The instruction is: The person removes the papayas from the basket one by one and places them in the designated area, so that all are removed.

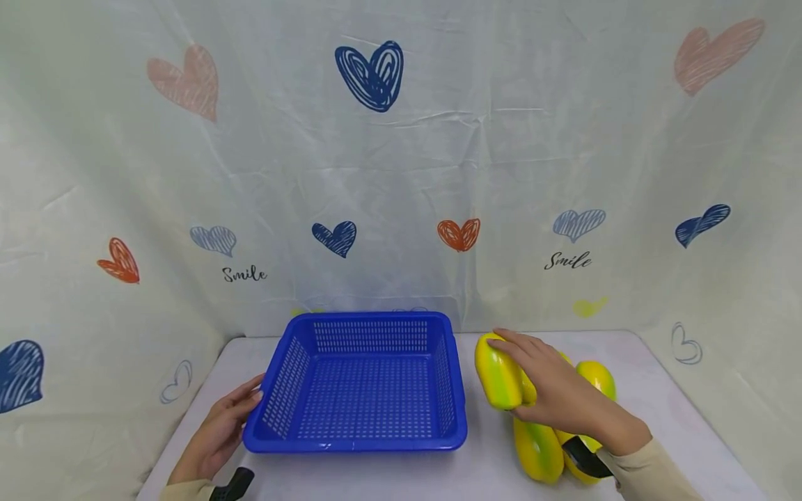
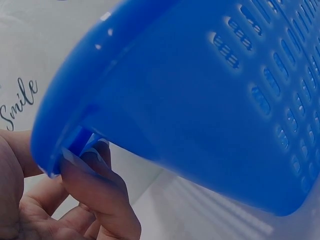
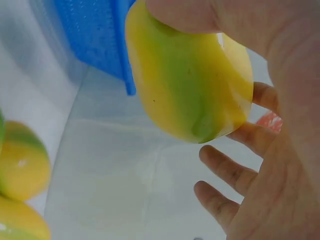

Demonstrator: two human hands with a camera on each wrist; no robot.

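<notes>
A blue plastic basket (image 1: 354, 444) with slotted walls stands at the middle of the table, and nothing lies in it. My left hand (image 1: 216, 435) grips its left rim; in the left wrist view the fingers (image 2: 102, 195) curl under the edge. My right hand (image 1: 560, 393) holds a glossy yellow-and-green papaya (image 1: 497, 376) just right of the basket, apart from it. In the right wrist view the thumb presses on this papaya (image 3: 185, 85), with some fingers behind it and others spread below. Several similar papayas (image 1: 539, 454) lie under and beyond the right hand, partly hidden by it.
The white table (image 1: 664, 417) ends at a hanging cloth (image 1: 401, 174) printed with hearts, close behind the basket. Another papaya (image 1: 598, 378) lies at the right rear of the group. Dark straps (image 1: 585, 457) circle the wrists.
</notes>
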